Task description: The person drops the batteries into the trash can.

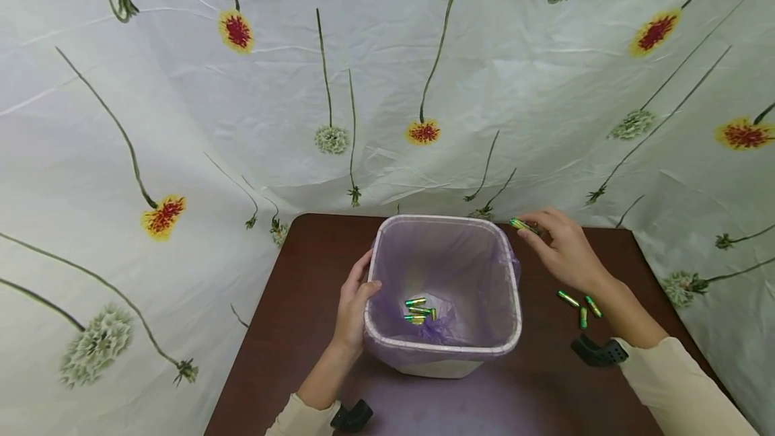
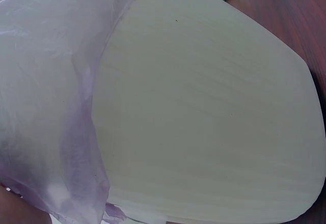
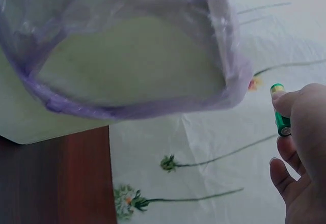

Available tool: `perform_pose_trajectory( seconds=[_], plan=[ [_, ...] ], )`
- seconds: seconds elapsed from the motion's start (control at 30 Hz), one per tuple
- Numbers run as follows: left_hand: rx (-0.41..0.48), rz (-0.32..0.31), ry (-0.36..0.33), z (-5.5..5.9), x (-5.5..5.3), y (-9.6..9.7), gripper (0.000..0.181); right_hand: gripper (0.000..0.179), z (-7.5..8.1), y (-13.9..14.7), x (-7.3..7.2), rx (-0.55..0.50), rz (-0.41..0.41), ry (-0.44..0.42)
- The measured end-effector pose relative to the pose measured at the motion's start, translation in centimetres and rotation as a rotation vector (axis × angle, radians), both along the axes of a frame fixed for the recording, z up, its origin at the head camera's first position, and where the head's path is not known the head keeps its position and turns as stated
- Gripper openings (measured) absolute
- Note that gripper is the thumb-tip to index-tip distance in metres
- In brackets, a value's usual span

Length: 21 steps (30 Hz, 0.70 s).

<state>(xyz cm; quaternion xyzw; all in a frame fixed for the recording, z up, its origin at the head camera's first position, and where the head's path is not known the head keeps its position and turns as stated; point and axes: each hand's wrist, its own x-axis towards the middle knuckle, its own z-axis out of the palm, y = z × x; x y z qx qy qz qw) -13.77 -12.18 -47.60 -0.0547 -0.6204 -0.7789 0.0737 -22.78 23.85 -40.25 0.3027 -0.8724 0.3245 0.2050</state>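
Observation:
A white bin (image 1: 445,369) lined with a thin purple plastic bag (image 1: 387,254) stands on the table. My left hand (image 1: 352,308) grips its left rim, thumb over the edge. Several green and gold batteries (image 1: 418,310) lie at the bottom inside. Just beyond the bin's right rim, my right hand (image 1: 560,247) pinches one battery (image 3: 280,111) between thumb and fingers. The bin's side wall (image 2: 204,107) and the bag's hanging edge (image 2: 84,107) fill the left wrist view.
Three loose batteries (image 1: 583,318) lie on the dark brown table (image 1: 315,254) to the right of the bin, near the right forearm. A white cloth (image 1: 387,73) printed with flowers hangs behind and beside the table.

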Motion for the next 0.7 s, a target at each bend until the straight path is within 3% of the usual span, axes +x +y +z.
perform_pose_trajectory(
  seconds=[0.4,0.7],
  plan=[
    [0.002,-0.014,0.02,-0.1,-0.1,0.0,0.06,0.03,2.1,-3.1,-0.8,0.085,0.221,0.125],
    [0.009,-0.006,0.02,-0.1,-0.1,0.0,0.06,0.024,2.9,-5.4,-0.9,0.146,0.295,0.07]
  ],
)
